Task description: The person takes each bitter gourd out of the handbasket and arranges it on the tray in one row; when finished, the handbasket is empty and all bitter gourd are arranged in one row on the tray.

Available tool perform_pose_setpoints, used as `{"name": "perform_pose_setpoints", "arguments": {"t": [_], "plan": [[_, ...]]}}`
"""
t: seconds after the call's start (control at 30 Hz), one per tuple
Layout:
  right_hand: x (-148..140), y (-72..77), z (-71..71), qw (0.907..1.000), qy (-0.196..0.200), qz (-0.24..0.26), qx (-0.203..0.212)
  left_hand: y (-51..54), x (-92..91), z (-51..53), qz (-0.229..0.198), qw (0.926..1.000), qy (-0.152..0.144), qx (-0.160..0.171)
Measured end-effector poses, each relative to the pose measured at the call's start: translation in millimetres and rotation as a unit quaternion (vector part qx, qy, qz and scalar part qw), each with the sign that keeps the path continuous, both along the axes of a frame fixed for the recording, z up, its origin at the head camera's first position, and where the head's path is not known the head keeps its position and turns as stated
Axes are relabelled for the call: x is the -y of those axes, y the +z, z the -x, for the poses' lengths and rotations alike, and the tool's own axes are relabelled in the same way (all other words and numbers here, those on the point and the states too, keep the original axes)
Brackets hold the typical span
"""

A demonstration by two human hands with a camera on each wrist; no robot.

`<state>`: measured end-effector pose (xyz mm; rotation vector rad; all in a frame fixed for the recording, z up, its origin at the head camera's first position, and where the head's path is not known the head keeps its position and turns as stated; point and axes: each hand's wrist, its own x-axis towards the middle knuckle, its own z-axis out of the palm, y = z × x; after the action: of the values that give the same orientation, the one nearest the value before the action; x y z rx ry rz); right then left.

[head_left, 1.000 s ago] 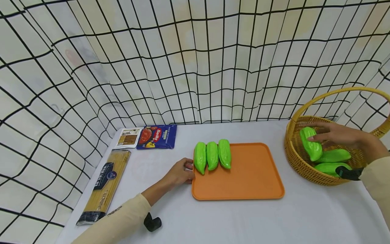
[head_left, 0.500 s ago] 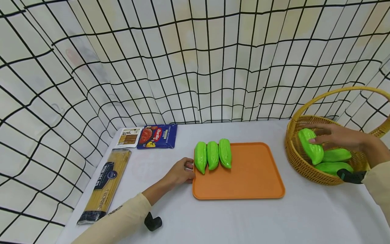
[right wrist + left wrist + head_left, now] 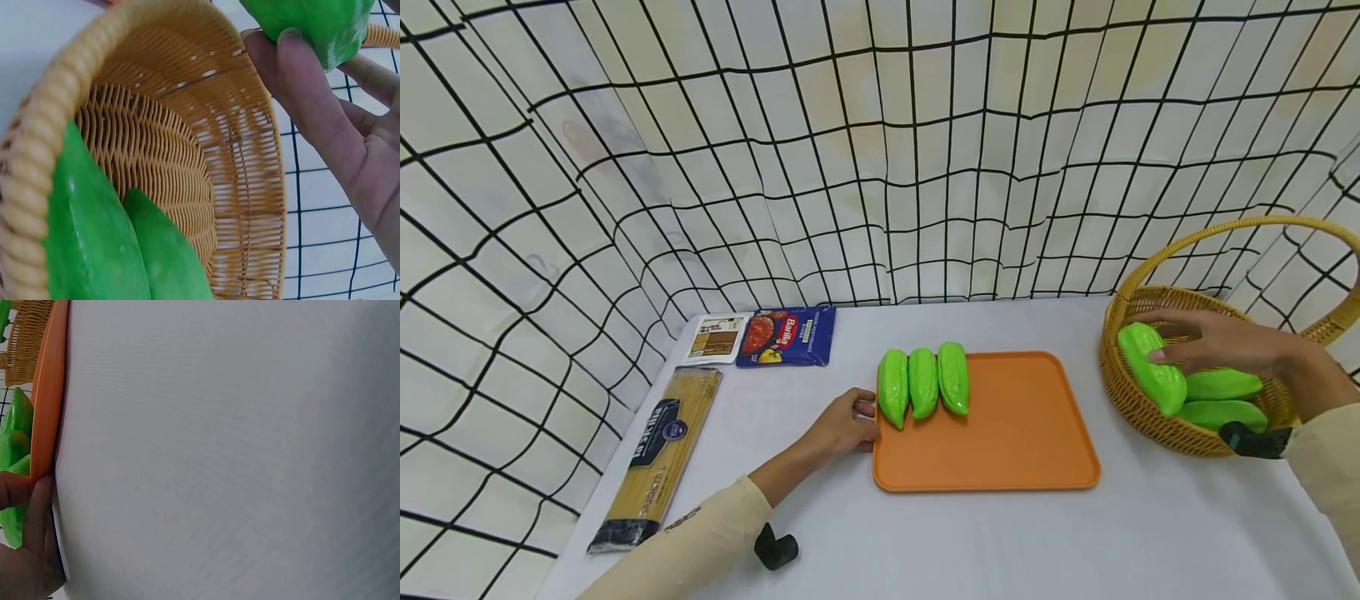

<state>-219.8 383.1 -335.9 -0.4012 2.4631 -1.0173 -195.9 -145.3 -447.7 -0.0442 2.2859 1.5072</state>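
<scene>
My right hand (image 3: 1240, 342) pinches a bright green, ridged vegetable (image 3: 1152, 369) over the wicker basket (image 3: 1138, 417). In the right wrist view my fingers (image 3: 312, 87) press on that vegetable (image 3: 312, 25), above the basket's rim. Two more green vegetables (image 3: 1223, 384) (image 3: 94, 231) lie inside the basket. My left hand (image 3: 842, 423) grips the left edge of the orange tray (image 3: 1000, 442); in the left wrist view thumb and fingers pinch its rim (image 3: 47, 419). Three green vegetables (image 3: 923, 383) lie side by side at the tray's left.
At the table's left lie a long pack of spaghetti (image 3: 658, 458), a blue Barilla packet (image 3: 786, 336) and a small white and brown packet (image 3: 717, 339). A black grid net (image 3: 925, 167) over white cloth stands behind the table. The basket's tall handle (image 3: 1247, 222) arches over it.
My right hand has moved slightly left with the green vegetable, toward the basket's left rim. My left hand and the tray have stayed in place.
</scene>
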Motion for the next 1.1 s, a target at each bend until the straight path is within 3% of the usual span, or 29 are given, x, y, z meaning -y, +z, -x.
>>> {"name": "perform_pose_setpoints", "arguments": {"t": [0.27, 0.77, 1.1], "plan": [[8.6, 1.7, -2.3, 0.9990, 0.016, 0.017, 0.038, 0.5, 1.3, -0.3, 0.004, 1.0000, -0.004, 0.001], [29.5, 0.6, -5.0, 0.9983, 0.052, 0.016, 0.023, -0.5, 0.7, -0.2, 0.004, 1.0000, -0.001, -0.004], [55.7, -4.0, -1.0, 0.9971, 0.065, 0.011, 0.039, 0.2, 0.8, -0.3, 0.006, 1.0000, -0.003, 0.001]]}}
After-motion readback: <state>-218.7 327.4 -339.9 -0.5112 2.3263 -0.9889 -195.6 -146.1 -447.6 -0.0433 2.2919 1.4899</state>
